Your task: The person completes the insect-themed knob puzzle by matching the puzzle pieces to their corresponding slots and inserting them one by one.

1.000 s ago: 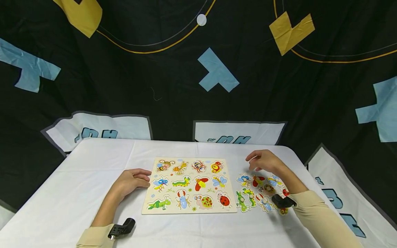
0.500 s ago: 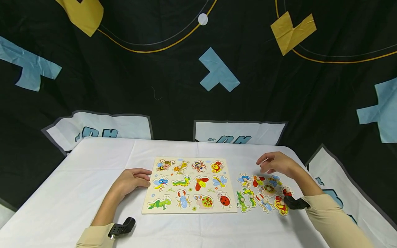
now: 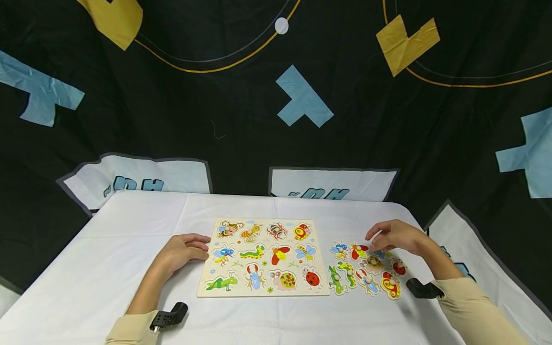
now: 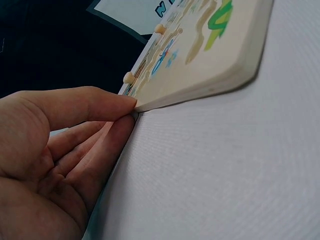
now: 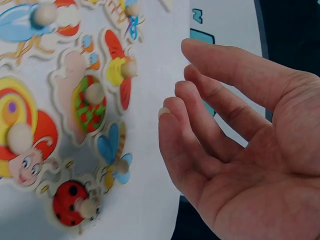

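A wooden insect puzzle board [image 3: 263, 292] lies mid-table, with round knobs standing up along its far side in the left wrist view. My left hand [image 3: 183, 254] is at its left edge; thumb [image 4: 90, 105] and fingertips touch the rim with fingers nearly straight. To the board's right is a cluster of loose knobbed pieces: a ladybug [image 5: 72, 202], a snail [image 5: 90, 107], a red-winged firefly [image 5: 119, 70], a dragonfly [image 5: 115, 155], a stag beetle [image 3: 368, 282] and others. Above their far right side hovers my right hand [image 3: 398, 237], holding nothing, fingers loosely bent, partly covering the dragonfly.
White cloth covers the table [image 3: 241, 321]. A black curtain [image 3: 241, 129] with blue and yellow shapes hangs behind it. Loose grasshopper [image 3: 337, 281] and caterpillar [image 3: 347, 273] pieces lie close to the board's right edge.
My right hand has moved right and toward the near side over the loose pieces, uncovering the butterfly and ladybug pieces. The left hand and the board have stayed put.
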A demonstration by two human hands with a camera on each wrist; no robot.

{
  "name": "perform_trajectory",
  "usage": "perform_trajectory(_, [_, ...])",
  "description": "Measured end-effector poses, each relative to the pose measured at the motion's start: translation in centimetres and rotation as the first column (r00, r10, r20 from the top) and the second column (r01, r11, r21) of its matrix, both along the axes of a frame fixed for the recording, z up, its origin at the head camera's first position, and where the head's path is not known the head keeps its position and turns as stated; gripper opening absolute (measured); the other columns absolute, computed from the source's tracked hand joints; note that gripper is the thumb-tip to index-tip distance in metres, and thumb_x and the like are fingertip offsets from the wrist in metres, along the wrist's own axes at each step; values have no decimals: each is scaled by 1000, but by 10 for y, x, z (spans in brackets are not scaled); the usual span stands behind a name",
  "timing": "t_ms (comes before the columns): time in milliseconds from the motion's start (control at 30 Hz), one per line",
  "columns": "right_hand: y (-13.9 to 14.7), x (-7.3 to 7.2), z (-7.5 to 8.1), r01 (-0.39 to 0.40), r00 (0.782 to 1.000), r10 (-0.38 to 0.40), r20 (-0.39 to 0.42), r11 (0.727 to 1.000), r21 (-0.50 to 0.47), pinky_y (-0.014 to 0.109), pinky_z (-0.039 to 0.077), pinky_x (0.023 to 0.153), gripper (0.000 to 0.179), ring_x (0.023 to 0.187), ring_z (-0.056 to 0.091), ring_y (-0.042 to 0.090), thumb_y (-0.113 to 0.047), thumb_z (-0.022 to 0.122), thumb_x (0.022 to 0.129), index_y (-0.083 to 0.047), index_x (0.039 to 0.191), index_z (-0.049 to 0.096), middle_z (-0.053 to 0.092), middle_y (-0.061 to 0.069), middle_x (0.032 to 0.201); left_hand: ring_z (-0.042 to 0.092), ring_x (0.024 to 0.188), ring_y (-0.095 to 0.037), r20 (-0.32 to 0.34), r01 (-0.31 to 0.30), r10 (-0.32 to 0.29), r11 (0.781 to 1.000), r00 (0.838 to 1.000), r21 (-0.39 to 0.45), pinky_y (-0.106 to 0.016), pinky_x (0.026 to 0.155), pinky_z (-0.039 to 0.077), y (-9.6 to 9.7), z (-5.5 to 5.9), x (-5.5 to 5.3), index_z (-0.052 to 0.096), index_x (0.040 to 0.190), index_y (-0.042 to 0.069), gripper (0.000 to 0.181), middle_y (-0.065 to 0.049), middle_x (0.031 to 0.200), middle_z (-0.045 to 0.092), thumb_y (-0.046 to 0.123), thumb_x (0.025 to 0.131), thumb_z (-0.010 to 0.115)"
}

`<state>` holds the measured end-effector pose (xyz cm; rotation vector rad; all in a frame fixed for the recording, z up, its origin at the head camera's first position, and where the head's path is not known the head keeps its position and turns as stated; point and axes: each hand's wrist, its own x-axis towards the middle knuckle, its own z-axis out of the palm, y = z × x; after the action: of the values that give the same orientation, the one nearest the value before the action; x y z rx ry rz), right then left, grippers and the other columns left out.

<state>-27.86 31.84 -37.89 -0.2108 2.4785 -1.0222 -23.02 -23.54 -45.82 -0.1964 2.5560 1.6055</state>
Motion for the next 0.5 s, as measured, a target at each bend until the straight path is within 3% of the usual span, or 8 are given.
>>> perform_trajectory(300, [16, 14, -11, 35, 999, -35, -11, 999, 7, 36, 53, 81, 34, 89, 62, 21, -16, 76, 86, 1, 114, 69, 72, 8, 100, 66, 85, -12, 10, -2, 2, 1000, 1000, -18, -25, 74, 51, 0, -1, 0, 66, 127, 0, 53, -3, 95, 75, 8, 76, 82])
perform_trajectory(500, [26, 22, -16, 20, 999, -19, 38, 1000, -15, 37, 52, 77, 33, 85, 61, 21, -18, 77, 84, 1, 110, 70, 71, 5, 94, 65, 85, -12, 17, -4, 5, 1000, 1000, -26, -25, 74, 50, 0, 0, 0, 67, 127, 1, 54, -3, 95, 75, 9, 76, 82])
